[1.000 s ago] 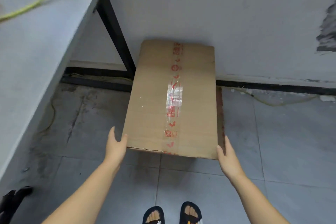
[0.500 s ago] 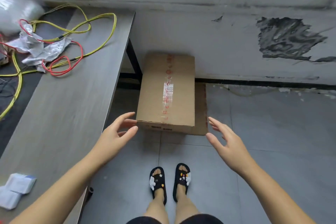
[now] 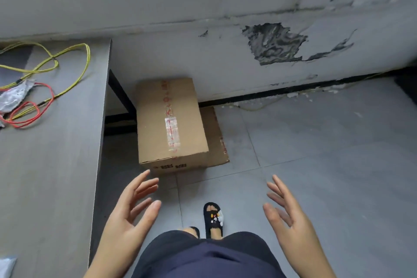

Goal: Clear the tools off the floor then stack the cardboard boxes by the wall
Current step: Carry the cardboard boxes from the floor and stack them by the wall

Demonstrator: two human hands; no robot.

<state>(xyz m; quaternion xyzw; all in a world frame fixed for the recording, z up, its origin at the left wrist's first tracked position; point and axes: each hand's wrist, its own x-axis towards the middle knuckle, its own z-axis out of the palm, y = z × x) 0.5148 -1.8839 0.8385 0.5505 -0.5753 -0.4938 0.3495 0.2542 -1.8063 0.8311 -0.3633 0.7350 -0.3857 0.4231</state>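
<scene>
A brown cardboard box [image 3: 169, 119], sealed with clear tape and red print, rests on top of a wider cardboard box [image 3: 215, 140] whose right side sticks out beneath it. Both stand on the floor against the grey wall, beside the table's black leg. My left hand [image 3: 129, 216] hovers in front of the stack, palm inward, fingers spread, holding nothing. My right hand [image 3: 286, 214] is held the same way further right, also with nothing in it. Neither hand touches the boxes.
A grey table [image 3: 56, 165] fills the left side, with yellow and red cables [image 3: 45, 88] and a crumpled wrapper [image 3: 13, 97] on it. The wall [image 3: 225, 52] has patches of peeled paint. Grey floor tiles [image 3: 316, 153] stretch to the right. My sandalled foot [image 3: 213, 219] stands below the boxes.
Both hands have let go of the top box and drawn back toward me. My view has risen and pulled away, so the stack looks smaller and further off.
</scene>
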